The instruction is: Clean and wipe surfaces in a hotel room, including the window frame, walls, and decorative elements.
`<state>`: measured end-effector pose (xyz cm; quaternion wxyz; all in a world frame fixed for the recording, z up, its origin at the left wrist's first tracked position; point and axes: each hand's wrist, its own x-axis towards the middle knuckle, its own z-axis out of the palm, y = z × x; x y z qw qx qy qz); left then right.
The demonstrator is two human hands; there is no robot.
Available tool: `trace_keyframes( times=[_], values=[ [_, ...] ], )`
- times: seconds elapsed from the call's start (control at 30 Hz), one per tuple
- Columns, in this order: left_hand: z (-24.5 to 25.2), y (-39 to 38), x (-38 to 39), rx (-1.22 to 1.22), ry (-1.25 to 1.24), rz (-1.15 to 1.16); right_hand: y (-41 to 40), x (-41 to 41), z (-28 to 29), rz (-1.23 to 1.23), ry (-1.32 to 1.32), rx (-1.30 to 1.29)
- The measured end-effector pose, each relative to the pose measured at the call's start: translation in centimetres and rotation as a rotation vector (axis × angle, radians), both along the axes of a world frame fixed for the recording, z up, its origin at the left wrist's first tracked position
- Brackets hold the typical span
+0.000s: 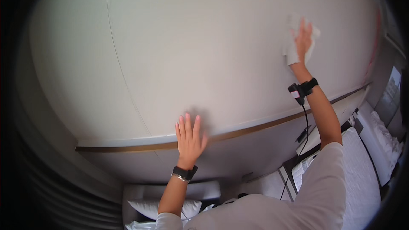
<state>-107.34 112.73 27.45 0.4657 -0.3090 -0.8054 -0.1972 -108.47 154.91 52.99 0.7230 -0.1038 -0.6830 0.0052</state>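
My right hand [302, 43] is spread over a white cloth [294, 57] and holds it against the pale wall [198, 51], high on the right. Both hand and cloth are blurred. Lower and nearer the middle, my left hand [190, 143] rests with its fingers apart and nothing in it. Its fingers lie on the wall, and its palm crosses the brown trim strip [265, 126]. Each wrist wears a black strap; the right one carries a small black device [297, 93] with a cable.
A thin seam runs down the wall at left, near a dark curtain [64, 182]. Below are an upholstered seat [137, 195] with a pillow [188, 209] and, at right, a bed with white bedding [361, 163]. The device's black cable [307, 131] hangs beside my right arm.
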Motion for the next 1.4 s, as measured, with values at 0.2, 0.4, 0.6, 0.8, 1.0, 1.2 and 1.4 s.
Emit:
trace_keyframes(
  times=[0.2,0.4,0.6,0.8,1.0,1.2,1.4],
  values=[
    [-1.7,1.2,1.5,0.085,0.098,-0.167,-18.1,1.5,-8.5,0.298,-0.632,0.799],
    [-2.1,2.3,3.8,-0.075,-0.184,-0.199,-23.4,0.2,-13.2,0.528,-0.968,1.213],
    [-2.2,-0.1,3.7,-0.126,-0.429,-0.159,-15.6,2.5,-11.3,0.321,-0.737,0.960],
    [-2.0,3.0,4.3,-0.151,-0.364,-0.270,-6.1,4.6,-14.5,0.467,-1.222,1.079],
    [0.1,7.8,4.6,-0.188,-0.331,-0.402,4.9,7.5,-12.4,0.245,-0.958,0.791],
    [1.6,15.5,5.3,-0.193,-0.270,-0.517,7.7,4.1,-2.0,0.231,-0.216,0.173],
    [1.7,21.6,6.6,-0.098,-0.258,-0.571,10.0,7.2,-10.7,0.233,-0.764,0.845]
  ],
)
